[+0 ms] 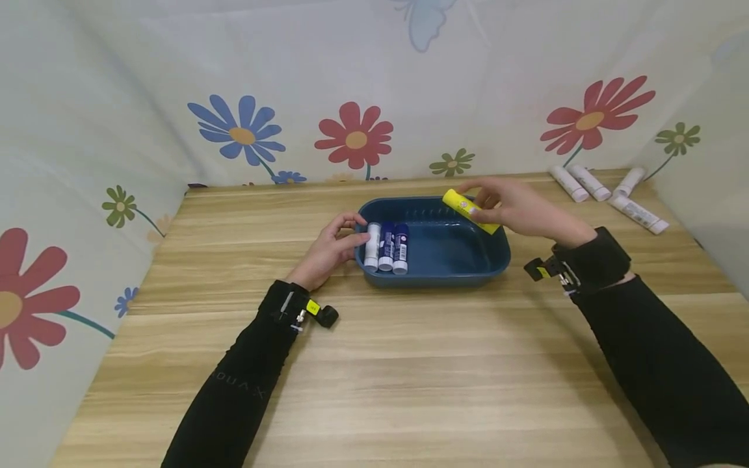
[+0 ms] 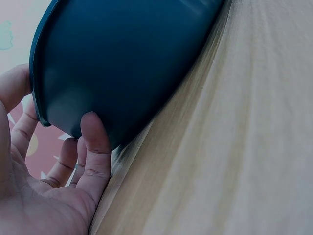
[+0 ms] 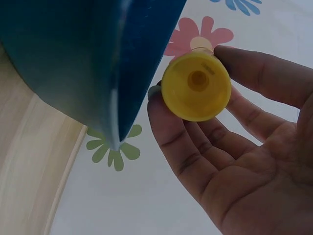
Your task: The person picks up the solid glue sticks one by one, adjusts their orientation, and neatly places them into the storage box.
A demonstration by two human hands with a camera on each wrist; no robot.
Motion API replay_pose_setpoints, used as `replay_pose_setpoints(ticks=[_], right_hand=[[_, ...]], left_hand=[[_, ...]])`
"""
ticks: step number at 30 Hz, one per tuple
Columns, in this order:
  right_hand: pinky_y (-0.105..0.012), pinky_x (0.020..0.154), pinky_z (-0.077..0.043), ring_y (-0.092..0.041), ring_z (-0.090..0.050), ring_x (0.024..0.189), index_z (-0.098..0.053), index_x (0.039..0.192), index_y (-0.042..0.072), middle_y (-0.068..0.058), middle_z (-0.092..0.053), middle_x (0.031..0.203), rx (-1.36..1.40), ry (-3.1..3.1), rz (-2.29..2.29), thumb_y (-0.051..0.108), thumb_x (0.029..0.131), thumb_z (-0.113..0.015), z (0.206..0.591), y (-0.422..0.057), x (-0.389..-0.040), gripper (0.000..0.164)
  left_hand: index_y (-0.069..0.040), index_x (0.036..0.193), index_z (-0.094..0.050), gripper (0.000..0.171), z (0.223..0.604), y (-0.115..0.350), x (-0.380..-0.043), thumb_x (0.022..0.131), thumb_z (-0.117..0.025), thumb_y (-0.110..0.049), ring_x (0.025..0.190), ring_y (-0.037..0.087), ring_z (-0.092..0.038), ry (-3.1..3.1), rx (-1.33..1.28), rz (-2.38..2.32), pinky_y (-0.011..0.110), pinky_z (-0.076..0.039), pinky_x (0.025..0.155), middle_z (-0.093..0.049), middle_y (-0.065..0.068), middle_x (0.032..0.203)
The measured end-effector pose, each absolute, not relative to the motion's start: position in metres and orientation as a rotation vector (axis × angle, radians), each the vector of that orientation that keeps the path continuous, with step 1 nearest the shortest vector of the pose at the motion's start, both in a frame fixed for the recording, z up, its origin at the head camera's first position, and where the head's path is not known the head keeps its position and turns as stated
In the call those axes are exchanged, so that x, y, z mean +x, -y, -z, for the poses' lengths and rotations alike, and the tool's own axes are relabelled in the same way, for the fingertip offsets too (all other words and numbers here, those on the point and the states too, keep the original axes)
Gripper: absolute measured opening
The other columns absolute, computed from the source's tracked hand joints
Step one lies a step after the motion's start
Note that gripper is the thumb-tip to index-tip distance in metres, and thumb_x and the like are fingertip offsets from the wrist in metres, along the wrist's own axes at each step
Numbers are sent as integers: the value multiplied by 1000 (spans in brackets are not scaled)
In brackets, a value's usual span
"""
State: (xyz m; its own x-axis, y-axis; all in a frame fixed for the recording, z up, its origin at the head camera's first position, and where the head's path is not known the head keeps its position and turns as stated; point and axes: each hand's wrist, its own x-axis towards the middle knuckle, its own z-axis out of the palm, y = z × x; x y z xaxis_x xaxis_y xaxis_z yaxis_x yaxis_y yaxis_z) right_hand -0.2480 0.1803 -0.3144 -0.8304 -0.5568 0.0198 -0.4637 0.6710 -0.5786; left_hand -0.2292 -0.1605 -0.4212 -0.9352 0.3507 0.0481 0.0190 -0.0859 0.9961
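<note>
My right hand (image 1: pixel 523 207) pinches a yellow glue stick (image 1: pixel 461 204) between thumb and fingers, tilted over the right part of a dark blue plastic basin (image 1: pixel 433 281). In the right wrist view the round end of the yellow glue stick (image 3: pixel 196 88) faces the camera, beside the basin's wall (image 3: pixel 63 63). At the basin's left end, my left hand (image 1: pixel 329 252) grips the rim, its thumb over the edge. Inside, by that hand, a white glue stick (image 1: pixel 372 250) lies alongside two dark blue glue sticks (image 1: pixel 386 247) with white ends.
Several white glue sticks (image 1: pixel 638 214) lie loosely at the table's back right corner. The wood-grain table (image 1: pixel 409 370) meets a flower-printed cloth (image 1: pixel 409 97) at the back and sides.
</note>
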Motion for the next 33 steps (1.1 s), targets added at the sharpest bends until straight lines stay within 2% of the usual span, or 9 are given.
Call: replay_pose_setpoints(ticks=[5,13,20,25,27,33], right_hand=[[-39,68,-52,-23,-56,81,-48,127,17,-10,-59,95,-852,-2706,778,16,86,-65,310,-170,-253,45],[-39,70,-53,-25,-58,87,-52,119,15,-12,-60,100,-933,-2618,720,7,86,-62,307,-157,-257,35],[-39,69,-51,-22,-56,80,-59,109,17,-8,-60,96,-1007,-2596,568,7,88,-60,302,-144,-256,24],[-36,65,-50,-21,-56,76,-59,111,17,-9,-61,97,-974,-2581,498,11,88,-59,299,-131,-256,23],[-35,62,-50,-20,-57,72,-59,112,15,-10,-61,94,-959,-2556,487,12,88,-60,298,-126,-256,24],[-34,54,-49,-23,-55,56,-58,112,12,-9,-58,69,-919,-2478,469,14,86,-64,298,-113,-256,27]], left_hand=[[-12,116,-48,36,420,161,-229,87,-64,-25,95,31,-54,-1950,412,-2122,32,-51,72,-33,12,116],[-13,116,-48,34,422,162,-230,88,-63,-25,96,31,-53,-1961,434,-2118,33,-51,73,-33,12,117],[-12,117,-48,35,423,161,-231,88,-64,-25,96,30,-54,-1958,437,-2126,33,-51,73,-34,12,117],[-11,117,-47,39,424,161,-231,87,-64,-27,96,30,-54,-1956,440,-2120,33,-51,73,-34,13,117],[-10,118,-47,41,423,161,-230,87,-65,-28,97,31,-54,-1955,441,-2114,33,-51,74,-34,13,118],[-10,119,-47,42,423,161,-231,86,-65,-29,98,31,-54,-1955,439,-2113,34,-51,76,-33,13,119]])
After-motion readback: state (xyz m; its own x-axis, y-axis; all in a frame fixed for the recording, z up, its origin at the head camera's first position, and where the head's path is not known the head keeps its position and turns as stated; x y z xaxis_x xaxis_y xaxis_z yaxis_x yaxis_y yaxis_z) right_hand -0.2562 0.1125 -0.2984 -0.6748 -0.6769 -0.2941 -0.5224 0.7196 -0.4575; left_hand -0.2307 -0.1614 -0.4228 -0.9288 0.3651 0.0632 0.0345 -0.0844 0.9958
